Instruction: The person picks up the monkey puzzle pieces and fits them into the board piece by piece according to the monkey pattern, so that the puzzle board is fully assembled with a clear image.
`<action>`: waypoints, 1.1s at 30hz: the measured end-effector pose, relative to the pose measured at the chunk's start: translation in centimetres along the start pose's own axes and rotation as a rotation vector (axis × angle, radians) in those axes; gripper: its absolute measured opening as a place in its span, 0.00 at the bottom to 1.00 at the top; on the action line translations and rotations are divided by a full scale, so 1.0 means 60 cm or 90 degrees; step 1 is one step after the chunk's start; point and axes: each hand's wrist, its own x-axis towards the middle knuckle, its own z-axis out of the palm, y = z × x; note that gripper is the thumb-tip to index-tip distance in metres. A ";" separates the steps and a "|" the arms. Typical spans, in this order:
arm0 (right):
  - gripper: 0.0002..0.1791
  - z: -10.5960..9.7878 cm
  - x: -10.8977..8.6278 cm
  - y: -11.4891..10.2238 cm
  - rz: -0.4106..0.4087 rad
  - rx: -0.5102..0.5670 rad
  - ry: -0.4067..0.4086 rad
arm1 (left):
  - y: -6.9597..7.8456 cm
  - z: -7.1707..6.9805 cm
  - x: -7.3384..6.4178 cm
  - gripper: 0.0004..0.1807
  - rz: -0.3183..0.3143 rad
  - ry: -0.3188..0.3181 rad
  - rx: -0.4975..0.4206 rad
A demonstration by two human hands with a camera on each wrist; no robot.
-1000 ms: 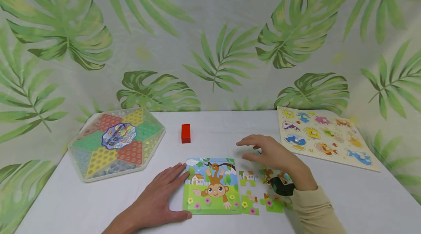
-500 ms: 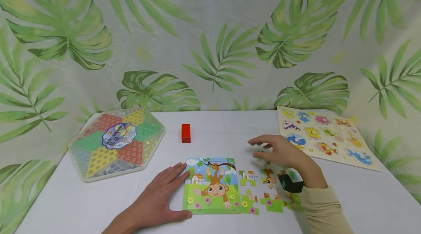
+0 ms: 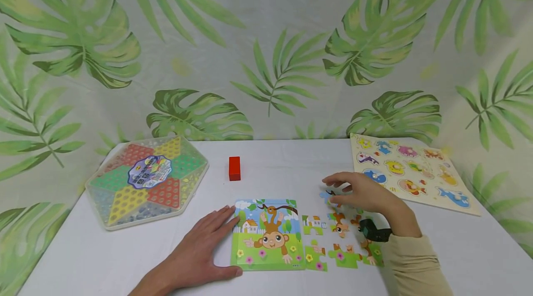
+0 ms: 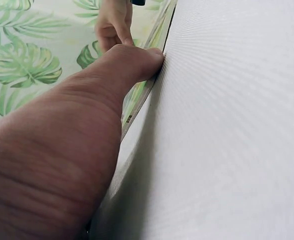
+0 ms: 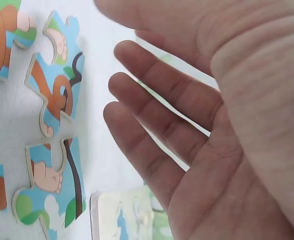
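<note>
A square jigsaw puzzle board (image 3: 270,236) with a cartoon monkey lies flat on the white table. My left hand (image 3: 204,247) rests on the table at its left side, fingers straight, and the thumb (image 4: 144,62) lies along the board's edge in the left wrist view. Right of the board are several loose jigsaw pieces (image 3: 345,259). Over the far ones hovers my right hand (image 3: 364,194), fingers loosely bent, hiding part of them. In the right wrist view its palm (image 5: 212,170) holds nothing, and a piece with a monkey's tail (image 5: 52,95) lies beyond the fingers.
A hexagonal Chinese checkers set (image 3: 147,180) lies at the left. A red block (image 3: 235,169) stands behind the puzzle board. At the back right lies a knobbed sea-animal puzzle (image 3: 412,171), close to my right hand. A leaf-print cloth (image 3: 270,55) hangs behind the table.
My right hand has moved to the right above the loose pieces, uncovering more of them. The left hand and the puzzle board have stayed in place.
</note>
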 end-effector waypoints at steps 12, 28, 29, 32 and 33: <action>0.30 -0.003 -0.009 0.010 0.038 0.017 -0.027 | 0.001 -0.002 0.000 0.55 0.000 0.003 0.001; 0.27 0.006 -0.005 0.018 0.074 0.015 -0.037 | 0.002 -0.004 0.001 0.55 -0.005 -0.008 -0.012; 0.27 0.006 -0.005 0.017 0.074 0.012 -0.037 | 0.001 -0.004 0.001 0.55 -0.005 -0.008 -0.013; 0.26 0.008 -0.003 0.017 0.071 0.006 -0.040 | 0.001 -0.003 0.000 0.55 -0.007 -0.010 -0.011; 0.26 0.008 -0.003 0.018 0.068 0.006 -0.042 | 0.001 -0.003 0.000 0.55 -0.010 -0.013 -0.013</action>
